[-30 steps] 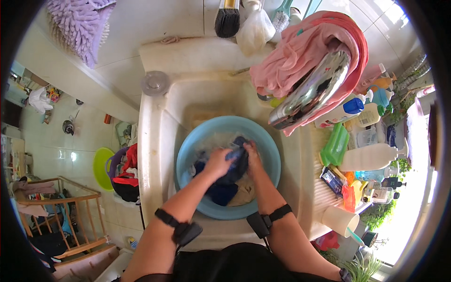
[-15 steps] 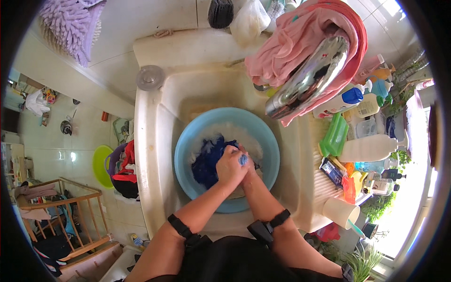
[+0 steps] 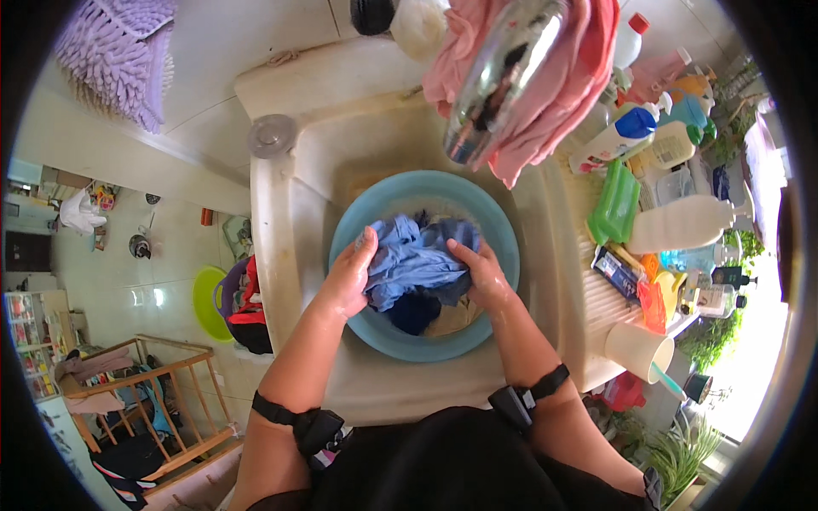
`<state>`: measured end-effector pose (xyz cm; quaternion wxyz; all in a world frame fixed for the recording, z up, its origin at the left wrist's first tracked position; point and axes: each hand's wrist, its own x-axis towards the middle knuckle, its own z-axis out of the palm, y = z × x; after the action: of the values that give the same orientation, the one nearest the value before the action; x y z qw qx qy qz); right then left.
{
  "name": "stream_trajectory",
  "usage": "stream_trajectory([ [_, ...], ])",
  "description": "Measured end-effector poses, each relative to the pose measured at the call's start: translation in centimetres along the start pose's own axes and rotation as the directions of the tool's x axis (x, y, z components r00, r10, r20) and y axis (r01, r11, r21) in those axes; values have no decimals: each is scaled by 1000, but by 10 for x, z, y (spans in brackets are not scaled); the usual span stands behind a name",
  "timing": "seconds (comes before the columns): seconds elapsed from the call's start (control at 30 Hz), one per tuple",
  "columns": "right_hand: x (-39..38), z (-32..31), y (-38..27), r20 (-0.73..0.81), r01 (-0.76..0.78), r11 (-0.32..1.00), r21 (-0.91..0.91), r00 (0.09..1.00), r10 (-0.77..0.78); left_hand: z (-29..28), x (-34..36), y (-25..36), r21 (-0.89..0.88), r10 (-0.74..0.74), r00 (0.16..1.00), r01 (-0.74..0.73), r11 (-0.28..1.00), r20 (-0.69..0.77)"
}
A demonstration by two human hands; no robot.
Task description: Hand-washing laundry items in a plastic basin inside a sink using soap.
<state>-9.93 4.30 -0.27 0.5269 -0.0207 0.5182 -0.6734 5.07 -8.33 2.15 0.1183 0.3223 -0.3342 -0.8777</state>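
Observation:
A wet blue cloth garment (image 3: 416,262) is bunched between my two hands, just above the light blue round basin (image 3: 504,223). My left hand (image 3: 348,274) grips its left side, thumb up along the edge. On the other side my right hand (image 3: 484,272) pinches it, thumb lying on top of the folds. Beneath, a dark navy cloth (image 3: 415,313) lies in the basin, with a beige cloth (image 3: 453,318) beside it. The held garment hides much of the basin's inside.
The basin stands in a cream sink (image 3: 277,341). A chrome faucet (image 3: 503,85) with a pink cloth (image 3: 573,89) over it overhangs the far right. Bottles (image 3: 682,226), a green plastic holder (image 3: 613,203) and a cup (image 3: 630,353) line the right ledge. A purple laundry basket (image 3: 223,298) stands left.
My hands, earlier clasped together with a bit of blue showing between them, have moved apart and opened out the blue garment. The view has shifted slightly.

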Motion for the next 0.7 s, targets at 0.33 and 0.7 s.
stream_trajectory([
  [0.33, -22, 5, -14, 267, -88, 974, -210, 953, 143, -18, -20, 36, 409, 168, 985, -142, 901, -28],
  [0.7, -30, 16, -7, 208, 9, 959, 284, 976, -71, -20, -34, 46, 297, 126, 992, -123, 947, 7],
])
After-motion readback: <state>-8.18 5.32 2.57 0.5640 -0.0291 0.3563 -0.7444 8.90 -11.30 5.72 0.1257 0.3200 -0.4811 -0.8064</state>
